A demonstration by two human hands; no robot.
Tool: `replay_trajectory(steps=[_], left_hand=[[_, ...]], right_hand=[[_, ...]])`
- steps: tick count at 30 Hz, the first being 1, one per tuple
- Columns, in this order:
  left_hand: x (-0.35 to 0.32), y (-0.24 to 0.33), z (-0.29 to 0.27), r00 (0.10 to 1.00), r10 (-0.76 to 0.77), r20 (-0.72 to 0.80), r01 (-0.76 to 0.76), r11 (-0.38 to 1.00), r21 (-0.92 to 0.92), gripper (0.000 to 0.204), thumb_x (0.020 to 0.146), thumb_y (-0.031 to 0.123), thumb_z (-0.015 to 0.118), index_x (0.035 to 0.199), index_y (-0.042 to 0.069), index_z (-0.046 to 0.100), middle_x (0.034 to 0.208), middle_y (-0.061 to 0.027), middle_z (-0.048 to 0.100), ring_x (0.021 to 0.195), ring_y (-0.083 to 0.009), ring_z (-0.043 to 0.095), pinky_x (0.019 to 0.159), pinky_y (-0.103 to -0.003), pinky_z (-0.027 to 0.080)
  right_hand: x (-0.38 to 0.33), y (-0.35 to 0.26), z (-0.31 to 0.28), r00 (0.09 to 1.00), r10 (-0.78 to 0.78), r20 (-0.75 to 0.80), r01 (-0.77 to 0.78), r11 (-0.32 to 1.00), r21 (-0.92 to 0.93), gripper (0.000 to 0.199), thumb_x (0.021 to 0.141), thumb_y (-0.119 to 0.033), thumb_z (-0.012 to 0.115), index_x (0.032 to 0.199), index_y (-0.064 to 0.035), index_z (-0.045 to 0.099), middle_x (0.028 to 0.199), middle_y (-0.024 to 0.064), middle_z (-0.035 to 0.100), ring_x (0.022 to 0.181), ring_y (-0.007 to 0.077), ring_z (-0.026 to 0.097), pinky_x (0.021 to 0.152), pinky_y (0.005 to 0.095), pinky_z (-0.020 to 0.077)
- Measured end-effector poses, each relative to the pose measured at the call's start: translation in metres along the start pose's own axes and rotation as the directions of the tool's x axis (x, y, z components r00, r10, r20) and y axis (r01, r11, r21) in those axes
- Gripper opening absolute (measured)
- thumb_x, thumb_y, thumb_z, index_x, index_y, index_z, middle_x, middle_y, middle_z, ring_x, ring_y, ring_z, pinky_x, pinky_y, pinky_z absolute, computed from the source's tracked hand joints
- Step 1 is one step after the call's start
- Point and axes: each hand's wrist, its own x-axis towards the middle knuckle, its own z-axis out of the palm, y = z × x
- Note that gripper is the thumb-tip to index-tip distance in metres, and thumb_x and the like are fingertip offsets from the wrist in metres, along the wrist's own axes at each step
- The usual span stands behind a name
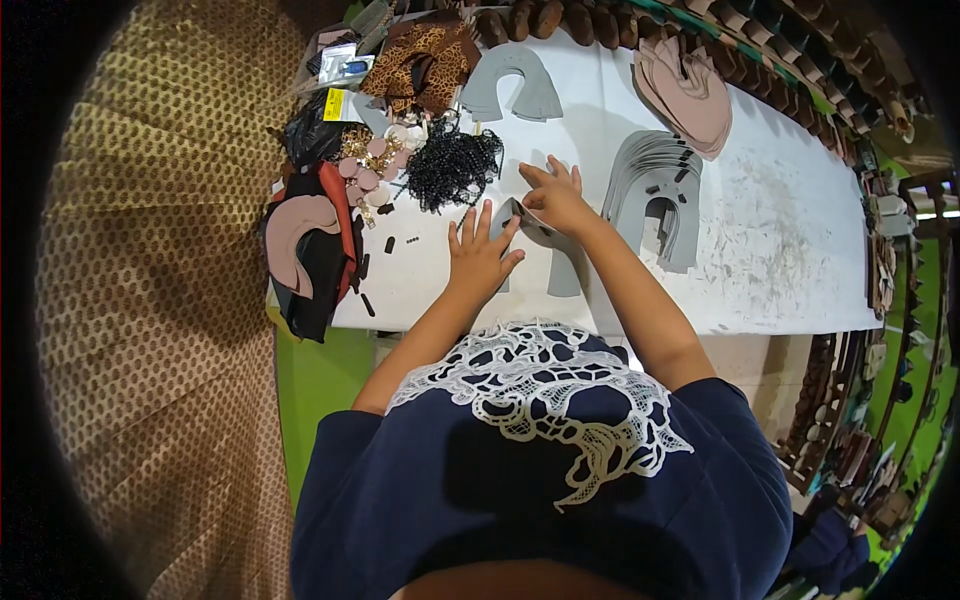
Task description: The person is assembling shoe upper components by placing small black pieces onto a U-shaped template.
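Note:
My left hand [480, 258] lies palm down with its fingers spread, its index finger against a curved grey cut piece [565, 275]. That piece bends up into a dark fold between my hands. My right hand [560, 203] is over the far side of the piece, fingers stretched apart, its thumb close to or touching the fold. The underside of both hands is hidden. Just beyond lies a heap of black beaded trim [452, 168]. Right of my right hand is a fanned stack of grey arch-shaped pieces [640, 165] with small dark bits on it.
At the back are another grey arch stack [512, 75], leopard-print pieces [420, 65] and pink curved pieces [685, 95]. Pink discs and gold trims [368, 175] sit left. A pink piece [300, 235] lies on black and red material. Brown shoe-like forms [548, 18] line the white table's [780, 270] far edge.

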Motion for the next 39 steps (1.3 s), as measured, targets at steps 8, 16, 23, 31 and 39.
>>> replay_trajectory(steps=[8, 16, 23, 31, 39], left_hand=[[-0.001, 0.001, 0.002, 0.999, -0.038, 0.010, 0.038, 0.999, 0.018, 0.065, 0.082, 0.050, 0.053, 0.137, 0.020, 0.038, 0.145, -0.0150, 0.027, 0.133, -0.0337, 0.023, 0.105, -0.055, 0.011], [-0.001, 0.003, -0.002, 0.999, -0.045, -0.018, 0.044, 0.999, -0.013, 0.061, 0.082, 0.046, 0.054, 0.137, 0.023, 0.038, 0.144, -0.0147, 0.029, 0.132, -0.0336, 0.026, 0.105, -0.056, 0.014], [-0.003, 0.004, -0.006, 0.999, -0.017, -0.035, 0.016, 1.000, -0.025, 0.048, 0.084, 0.041, 0.054, 0.130, 0.027, 0.046, 0.143, -0.0135, 0.029, 0.130, -0.0328, 0.028, 0.104, -0.055, 0.015], [-0.003, 0.004, -0.006, 0.999, -0.009, -0.049, 0.008, 1.000, -0.028, 0.046, 0.085, 0.041, 0.053, 0.128, 0.027, 0.048, 0.142, -0.0130, 0.030, 0.129, -0.0323, 0.028, 0.104, -0.054, 0.014], [-0.003, 0.003, -0.006, 0.998, 0.007, -0.063, -0.010, 0.999, -0.053, 0.046, 0.084, 0.039, 0.055, 0.128, 0.026, 0.050, 0.142, -0.0155, 0.031, 0.127, -0.0352, 0.031, 0.104, -0.053, 0.017]], right_hand=[[0.004, -0.001, -0.004, 1.000, 0.012, 0.023, -0.011, 0.999, -0.039, 0.011, 0.071, -0.025, 0.067, 0.080, -0.0204, 0.073, 0.139, -0.0042, 0.041, 0.136, 0.0368, 0.016, 0.106, 0.0615, 0.0040], [0.006, 0.005, -0.008, 0.999, 0.026, 0.023, -0.024, 0.998, -0.061, 0.008, 0.071, -0.021, 0.067, 0.077, -0.0197, 0.072, 0.137, -0.0019, 0.043, 0.135, 0.0366, 0.017, 0.106, 0.0609, 0.0056], [0.006, 0.013, -0.004, 0.998, 0.029, -0.056, -0.025, 0.997, 0.076, 0.039, 0.082, -0.052, 0.053, 0.084, -0.0179, 0.073, 0.139, 0.0034, 0.041, 0.137, 0.0366, 0.014, 0.104, 0.0628, 0.0013], [0.005, 0.002, -0.012, 0.985, 0.127, 0.115, -0.137, 0.988, 0.076, 0.064, 0.079, -0.067, 0.044, 0.085, -0.0107, 0.073, 0.145, 0.0062, 0.032, 0.138, 0.0383, 0.004, 0.102, 0.0644, -0.0028], [0.005, -0.002, -0.010, 0.960, 0.171, 0.222, -0.179, 0.984, 0.013, 0.064, 0.072, -0.067, 0.053, 0.088, -0.0087, 0.072, 0.149, 0.0062, 0.023, 0.138, 0.0389, 0.000, 0.100, 0.0668, -0.0052]])
